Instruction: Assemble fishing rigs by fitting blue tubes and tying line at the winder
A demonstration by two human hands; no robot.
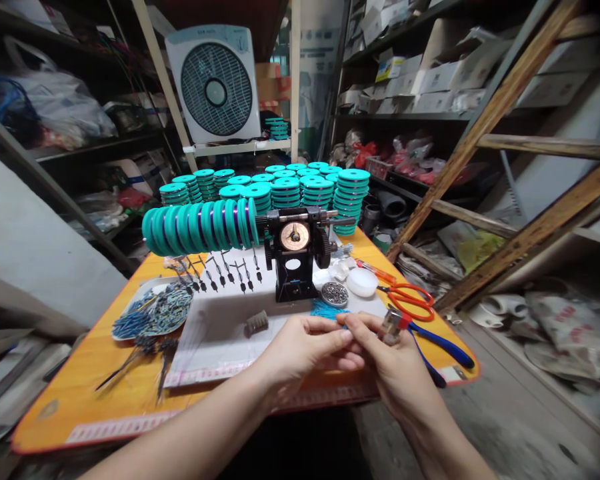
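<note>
My left hand (pixel 313 343) is closed in a pinch at the front of the table. Its fingertips meet those of my right hand (pixel 393 360), and whatever small thing lies between them is too small to make out. A clear lighter (pixel 393 325) with a red top is held in my right hand. Just beyond the fingertips lie thin blue strands (pixel 325 309) and a round dish of small metal pieces (pixel 335 293). Behind them stands a black hand winder (pixel 295 267) with a dial, a row of turquoise spools (pixel 200 225) on its shaft.
Stacked turquoise spools (pixel 285 190) fill the table's back. Orange-handled scissors (pixel 413 300), blue-handled pliers (pixel 445 347) and a white round container (pixel 363 282) lie right. A tray of blue-grey pieces (pixel 153 310) sits left. A wooden ladder (pixel 480 143) leans at right.
</note>
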